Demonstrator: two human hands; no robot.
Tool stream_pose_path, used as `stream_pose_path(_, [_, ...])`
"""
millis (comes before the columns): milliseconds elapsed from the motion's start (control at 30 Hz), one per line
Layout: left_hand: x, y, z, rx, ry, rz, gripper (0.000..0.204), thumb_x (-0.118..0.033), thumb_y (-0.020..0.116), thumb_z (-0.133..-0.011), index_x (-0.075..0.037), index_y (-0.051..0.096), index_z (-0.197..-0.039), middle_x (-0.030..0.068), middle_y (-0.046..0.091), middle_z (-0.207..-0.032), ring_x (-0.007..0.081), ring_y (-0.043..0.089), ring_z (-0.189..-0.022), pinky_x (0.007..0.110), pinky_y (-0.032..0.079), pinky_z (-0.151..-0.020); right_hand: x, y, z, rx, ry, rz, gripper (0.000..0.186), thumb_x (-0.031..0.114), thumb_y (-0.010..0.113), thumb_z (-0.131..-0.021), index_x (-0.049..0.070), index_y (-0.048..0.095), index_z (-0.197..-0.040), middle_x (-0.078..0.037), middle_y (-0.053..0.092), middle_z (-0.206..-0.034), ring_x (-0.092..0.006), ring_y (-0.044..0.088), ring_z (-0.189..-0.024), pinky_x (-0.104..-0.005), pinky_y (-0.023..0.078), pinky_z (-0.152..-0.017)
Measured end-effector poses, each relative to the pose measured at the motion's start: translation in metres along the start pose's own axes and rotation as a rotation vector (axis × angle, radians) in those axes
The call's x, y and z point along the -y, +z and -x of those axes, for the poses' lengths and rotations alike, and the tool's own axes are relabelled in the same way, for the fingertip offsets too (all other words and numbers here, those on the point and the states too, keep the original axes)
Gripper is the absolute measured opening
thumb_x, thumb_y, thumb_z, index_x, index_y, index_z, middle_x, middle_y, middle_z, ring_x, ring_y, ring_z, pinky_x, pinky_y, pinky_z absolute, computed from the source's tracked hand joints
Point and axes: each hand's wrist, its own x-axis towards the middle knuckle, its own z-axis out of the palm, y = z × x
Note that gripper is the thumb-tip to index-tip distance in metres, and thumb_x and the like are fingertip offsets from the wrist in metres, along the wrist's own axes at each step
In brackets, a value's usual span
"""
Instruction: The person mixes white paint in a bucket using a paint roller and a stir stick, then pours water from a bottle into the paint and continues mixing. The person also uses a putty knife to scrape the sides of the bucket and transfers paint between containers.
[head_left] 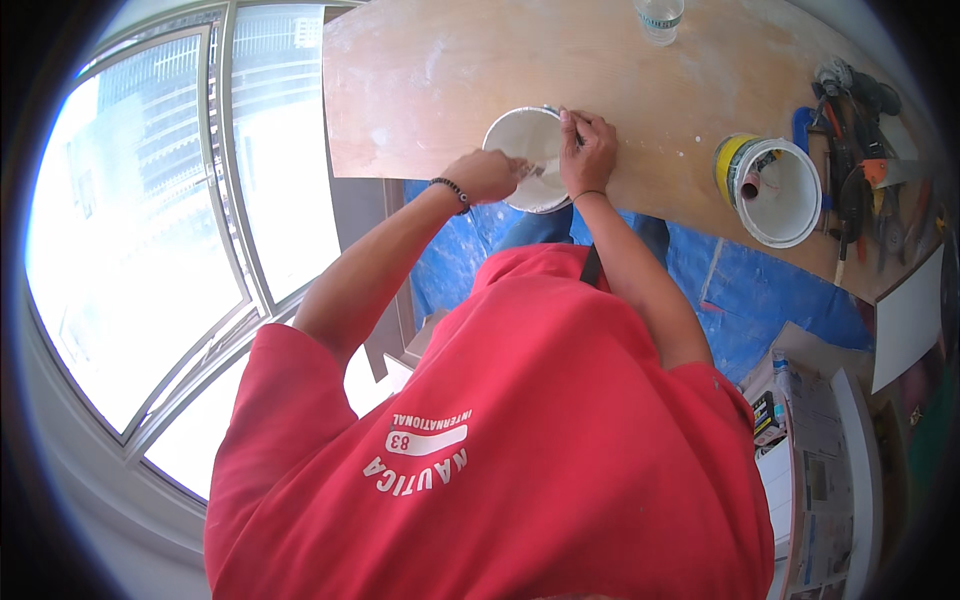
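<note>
A white bucket (500,140) stands at the near edge of a wooden table, its inside coated in pale material. My left hand (485,177), with a dark beaded bracelet at the wrist, reaches over the bucket's left rim. Its fingers are closed on a small tool (533,170) that looks like a putty knife, its end pointing into the bucket. My right hand (588,155) grips the bucket's right rim, fingers bent over the edge. How much the bucket holds is hard to make out.
A second white bucket (790,205) with a yellow band stands to the right, with a roller-like tool in it. Beyond it lie several hand tools (855,170). A clear plastic cup or bottle (660,20) stands at the far edge. Blue sheeting (745,290) covers the floor; windows (140,220) line the left.
</note>
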Motion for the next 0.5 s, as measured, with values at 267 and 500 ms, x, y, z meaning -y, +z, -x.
stream_pose_path(267, [0.003,0.039,0.002,-0.203,0.008,-0.357,0.044,-0.017,0.055,-0.098,-0.023,0.068,-0.140,0.0120,0.078,-0.090,0.0291,0.078,-0.083,0.044,0.061,-0.071,-0.001,-0.003,0.001,0.005,-0.060,0.032,0.029,0.035,0.070,-0.101,0.010,0.083,-0.095,-0.004,0.075,-0.096,-0.0298,0.065,-0.092,-0.0426,0.053,-0.085])
stream_pose_path(500, [-0.015,0.023,0.017,-0.256,0.074,-0.302,0.028,-0.016,0.056,-0.098,-0.012,0.076,-0.116,0.0121,0.078,-0.086,0.0289,0.077,-0.079,0.041,0.060,-0.067,0.000,-0.004,0.004,-0.004,-0.074,0.029,0.030,0.035,0.068,-0.102,0.010,0.083,-0.097,-0.005,0.074,-0.096,-0.0294,0.065,-0.093,-0.0424,0.053,-0.085])
